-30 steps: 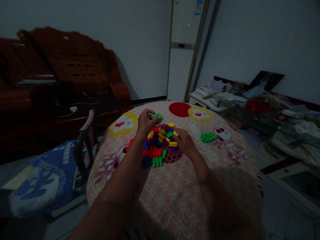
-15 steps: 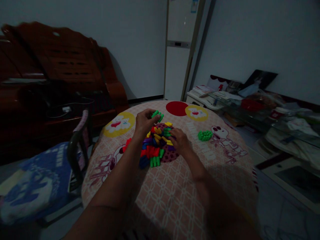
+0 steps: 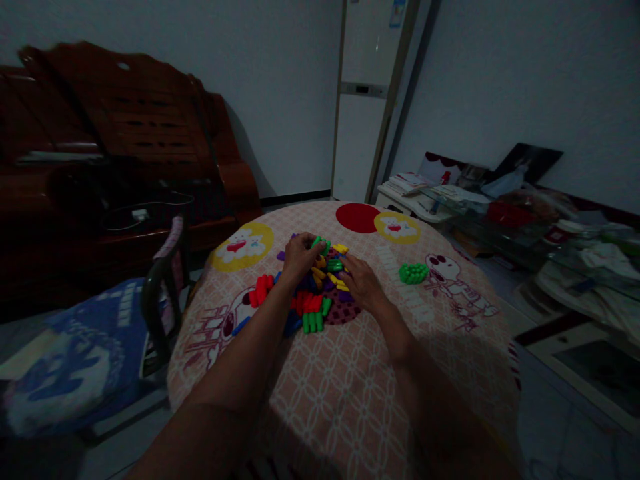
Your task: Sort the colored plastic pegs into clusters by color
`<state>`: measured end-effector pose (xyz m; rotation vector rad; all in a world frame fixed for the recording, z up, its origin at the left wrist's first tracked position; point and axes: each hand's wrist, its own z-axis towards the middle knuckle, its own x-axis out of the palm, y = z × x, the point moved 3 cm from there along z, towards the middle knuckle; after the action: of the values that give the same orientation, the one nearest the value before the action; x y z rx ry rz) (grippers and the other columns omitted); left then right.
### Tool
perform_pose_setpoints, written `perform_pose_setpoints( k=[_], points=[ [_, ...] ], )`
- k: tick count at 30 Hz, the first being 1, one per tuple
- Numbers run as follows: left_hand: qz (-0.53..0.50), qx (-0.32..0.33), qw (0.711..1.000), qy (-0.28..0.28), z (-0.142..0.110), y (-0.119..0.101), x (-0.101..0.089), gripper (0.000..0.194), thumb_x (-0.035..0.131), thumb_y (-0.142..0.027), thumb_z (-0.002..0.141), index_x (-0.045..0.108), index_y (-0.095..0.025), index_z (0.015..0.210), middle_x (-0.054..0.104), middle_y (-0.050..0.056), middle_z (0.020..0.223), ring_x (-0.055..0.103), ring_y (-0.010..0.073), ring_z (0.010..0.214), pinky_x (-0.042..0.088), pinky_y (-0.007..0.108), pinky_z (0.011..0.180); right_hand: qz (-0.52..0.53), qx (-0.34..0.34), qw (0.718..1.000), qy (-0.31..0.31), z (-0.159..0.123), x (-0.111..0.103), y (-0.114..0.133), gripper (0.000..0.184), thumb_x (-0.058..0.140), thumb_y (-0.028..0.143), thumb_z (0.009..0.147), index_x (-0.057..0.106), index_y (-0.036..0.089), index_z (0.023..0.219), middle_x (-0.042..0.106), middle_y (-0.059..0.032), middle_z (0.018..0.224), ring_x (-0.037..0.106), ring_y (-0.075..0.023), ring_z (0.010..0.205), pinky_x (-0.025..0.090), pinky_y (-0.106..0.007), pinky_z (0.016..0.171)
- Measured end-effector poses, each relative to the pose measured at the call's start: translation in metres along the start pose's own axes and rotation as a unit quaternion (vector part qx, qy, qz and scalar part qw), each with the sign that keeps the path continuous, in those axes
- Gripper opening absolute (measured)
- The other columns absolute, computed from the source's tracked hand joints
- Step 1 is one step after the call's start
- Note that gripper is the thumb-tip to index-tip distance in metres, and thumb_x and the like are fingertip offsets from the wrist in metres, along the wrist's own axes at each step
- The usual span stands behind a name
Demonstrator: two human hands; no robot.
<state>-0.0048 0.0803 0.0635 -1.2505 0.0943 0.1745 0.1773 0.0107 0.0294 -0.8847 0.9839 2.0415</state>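
A heap of plastic toy building blocks lies on the round table (image 3: pixel 330 393). My left hand (image 3: pixel 300 259) is closed on a green finger-shaped block (image 3: pixel 321 245), held at the heap's far side. My right hand (image 3: pixel 367 285) rests at the heap's right edge with its fingers apart, beside another green block (image 3: pixel 335 265) and a yellow block (image 3: pixel 339 283). Nearer me lie red blocks (image 3: pixel 307 303) and a green block (image 3: pixel 313 323). A separate cluster of green blocks (image 3: pixel 413 273) sits to the right. My left hand and forearm hide part of the heap.
A patterned cloth covers the table. On the left stand a chair (image 3: pixel 165 300) with a blue cloth (image 3: pixel 95 360) and a wooden sofa (image 3: pixel 150 133). Cluttered glass shelving (image 3: pixel 525 233) is at the right, and a tall white cabinet-like unit (image 3: pixel 361 147) stands behind.
My left hand has come down toward the heap with the green block. My right hand stays at the heap's right edge, its fingers slightly shifted. The view has turned a little left.
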Motion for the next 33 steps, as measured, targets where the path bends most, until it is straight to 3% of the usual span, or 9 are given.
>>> perform_pose_setpoints(
  k=[3, 6, 12, 18, 21, 25, 29, 31, 33],
  points=[
    [0.019, 0.010, 1.000, -0.001, -0.002, 0.001, 0.004, 0.026, 0.074, -0.043, 0.071, 0.065, -0.018, 0.075, 0.064, -0.001, 0.059, 0.060, 0.0144, 0.051, 0.044, 0.023, 0.049, -0.072, 0.014, 0.996, 0.056, 0.001, 0.011, 0.013, 0.050, 0.051, 0.033, 0.100, 0.052, 0.018, 0.147, 0.042, -0.0182, 0.158, 0.041, -0.0329, 0.142, 0.031, -0.054, 0.117],
    [0.024, 0.015, 1.000, -0.010, -0.002, 0.001, 0.005, 0.027, 0.074, -0.043, 0.071, 0.064, -0.019, 0.073, 0.062, -0.002, 0.057, 0.061, 0.0148, 0.052, 0.045, 0.023, 0.050, -0.102, 0.013, 0.991, 0.084, 0.003, 0.015, 0.021, 0.047, 0.057, 0.030, 0.097, 0.056, 0.020, 0.142, 0.050, -0.0174, 0.149, 0.045, -0.0329, 0.136, 0.032, -0.054, 0.115],
    [0.036, 0.005, 0.999, -0.010, 0.001, 0.011, 0.005, 0.026, 0.071, -0.043, 0.071, 0.065, -0.018, 0.078, 0.064, -0.001, 0.060, 0.061, 0.0150, 0.053, 0.045, 0.023, 0.051, -0.071, -0.003, 0.995, 0.070, 0.008, 0.012, 0.025, 0.037, 0.058, 0.023, 0.093, 0.066, 0.017, 0.129, 0.063, -0.0147, 0.118, 0.053, -0.0299, 0.111, 0.041, -0.045, 0.103],
    [0.012, -0.001, 1.000, -0.010, 0.000, 0.009, 0.007, 0.028, 0.072, -0.044, 0.069, 0.065, -0.018, 0.078, 0.064, -0.001, 0.061, 0.060, 0.0143, 0.053, 0.045, 0.023, 0.051, -0.065, 0.025, 0.995, 0.072, 0.009, 0.014, 0.026, 0.023, 0.057, 0.025, 0.093, 0.072, 0.014, 0.106, 0.065, -0.0151, 0.106, 0.055, -0.0299, 0.106, 0.042, -0.043, 0.098],
    [-0.013, 0.000, 1.000, -0.022, -0.004, 0.002, 0.006, 0.029, 0.072, -0.045, 0.070, 0.064, -0.019, 0.078, 0.063, -0.002, 0.061, 0.058, 0.0131, 0.051, 0.046, 0.023, 0.050, -0.035, 0.024, 0.998, 0.044, 0.009, 0.007, 0.027, 0.017, 0.057, 0.022, 0.092, 0.070, 0.015, 0.101, 0.067, -0.0143, 0.106, 0.057, -0.0282, 0.107, 0.043, -0.041, 0.099],
    [-0.027, 0.007, 0.999, -0.042, -0.008, -0.007, 0.005, 0.028, 0.072, -0.045, 0.071, 0.062, -0.019, 0.077, 0.061, -0.003, 0.059, 0.057, 0.0125, 0.050, 0.046, 0.023, 0.049, 0.099, 0.079, 0.989, -0.082, 0.009, -0.029, 0.014, 0.016, 0.057, 0.022, 0.088, 0.066, 0.019, 0.100, 0.071, -0.0088, 0.103, 0.064, -0.0227, 0.100, 0.050, -0.036, 0.093],
    [-0.034, 0.006, 0.999, -0.003, -0.015, -0.011, 0.019, 0.028, 0.072, -0.044, 0.070, 0.061, -0.019, 0.076, 0.062, -0.001, 0.062, 0.059, 0.0137, 0.053, 0.045, 0.023, 0.050, 0.232, 0.228, 0.929, -0.177, 0.001, -0.084, -0.028, 0.017, 0.062, 0.031, 0.080, 0.065, 0.019, 0.091, 0.070, -0.0021, 0.078, 0.067, -0.0174, 0.069, 0.056, -0.030, 0.068],
    [-0.035, 0.008, 0.999, 0.029, -0.021, -0.014, 0.031, 0.029, 0.074, -0.045, 0.069, 0.062, -0.019, 0.076, 0.064, 0.000, 0.064, 0.060, 0.0149, 0.057, 0.045, 0.024, 0.051, 0.232, 0.309, 0.902, -0.190, -0.010, -0.111, -0.053, 0.021, 0.064, 0.032, 0.076, 0.067, 0.017, 0.091, 0.069, -0.0018, 0.071, 0.065, -0.0168, 0.058, 0.055, -0.029, 0.059],
    [-0.041, 0.014, 0.997, 0.063, -0.028, -0.017, 0.044, 0.029, 0.074, -0.045, 0.070, 0.063, -0.019, 0.078, 0.066, 0.001, 0.067, 0.061, 0.0157, 0.060, 0.045, 0.024, 0.053, 0.167, 0.369, 0.891, -0.204, -0.025, -0.136, -0.076, 0.025, 0.063, 0.028, 0.073, 0.071, 0.015, 0.093, 0.070, -0.0037, 0.070, 0.064, -0.0177, 0.054, 0.053, -0.029, 0.055]
  ],
)
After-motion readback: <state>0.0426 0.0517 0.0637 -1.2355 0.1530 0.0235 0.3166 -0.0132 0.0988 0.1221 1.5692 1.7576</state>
